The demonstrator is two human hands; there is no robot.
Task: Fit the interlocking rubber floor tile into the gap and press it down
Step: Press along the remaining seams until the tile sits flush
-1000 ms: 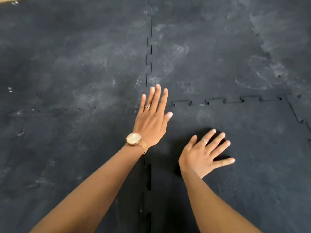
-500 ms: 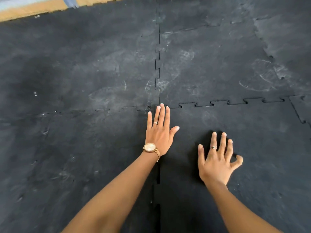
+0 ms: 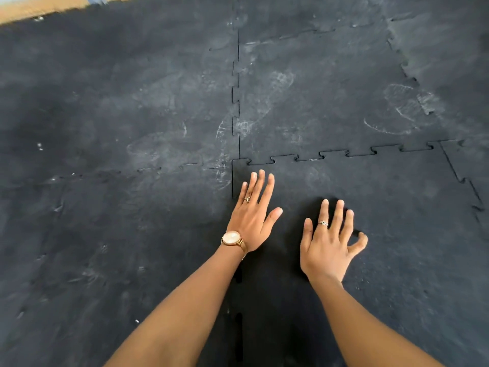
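Note:
A black interlocking rubber floor tile fills the lower right of the head view, its toothed far edge meshed with the tile beyond. My left hand, with a gold watch and a ring, lies flat and open on the tile's far left corner, beside the left seam. My right hand, also ringed, rests on the tile a little nearer and to the right, fingers spread, thumb curled. Slits still show along the left seam near my forearm.
Dusty black rubber tiles cover the floor on all sides, joined by puzzle seams. A strip of tan bare floor shows at the top left. Another toothed seam runs down the right side.
My left hand has drawn back from the far tile onto this tile's corner. My right hand turned its fingers to point forward. The view tilted up, showing more floor.

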